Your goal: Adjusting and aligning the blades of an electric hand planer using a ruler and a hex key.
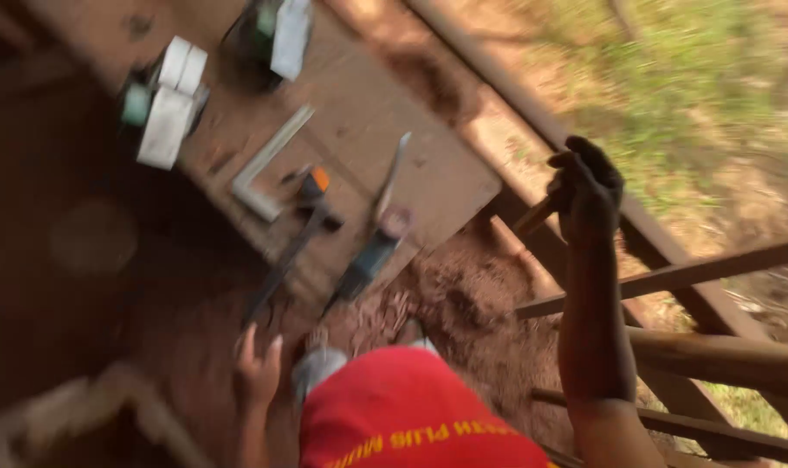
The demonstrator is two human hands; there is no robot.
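Wooden stick being gripped in closed right hand over timber frame, left hand hanging open, empty; hand saw, square lying untouched on workbench.

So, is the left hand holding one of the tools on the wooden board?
No, the left hand is open with fingers spread, below the board and clear of the tools, while the right hand grips a wooden stick.

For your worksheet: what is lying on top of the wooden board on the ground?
On the wooden board lie a metal square, a hammer, a handsaw and white-and-green containers. The ground beneath is covered.
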